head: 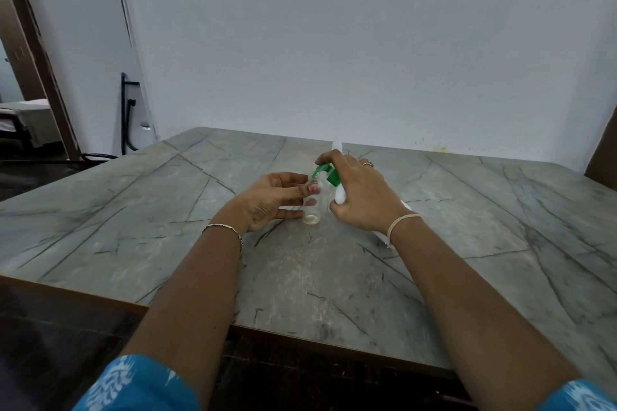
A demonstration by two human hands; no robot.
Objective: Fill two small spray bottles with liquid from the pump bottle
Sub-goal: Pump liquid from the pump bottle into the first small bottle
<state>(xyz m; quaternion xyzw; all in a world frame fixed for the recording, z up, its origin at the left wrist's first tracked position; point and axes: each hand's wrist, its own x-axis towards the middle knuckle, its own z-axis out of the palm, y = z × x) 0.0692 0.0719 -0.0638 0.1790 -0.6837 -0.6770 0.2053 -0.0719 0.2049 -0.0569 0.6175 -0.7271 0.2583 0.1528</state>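
- Your left hand point(267, 200) is wrapped round the small spray bottle point(314, 203), fingers along its side. I reckon that's to stop such a light thing tipping or skating on the worktop point(167, 210) while you pump.
- The bottle stands upright on the worktop, right between your two hands. The top is off and the threaded neck is open. There's only a thin pool of yellowish liquid at the bottom, so I'd say you're early on with the first fill.
- The green spout point(320, 170) hangs right over that open neck. That's the whole point of holding the two so close: the neck is narrow, and a squirt that's a bit off lands on the worktop.
- Your right hand point(360, 197) is closed over the pump bottle point(340, 197), fingers curled on the green head, set to press down. The white body stands just beside the little bottle.
- Something white point(337, 145) pokes up behind your right hand, and another white bit point(405, 206) shows under your wrist. One could be the second spray bottle, but I can't tell.
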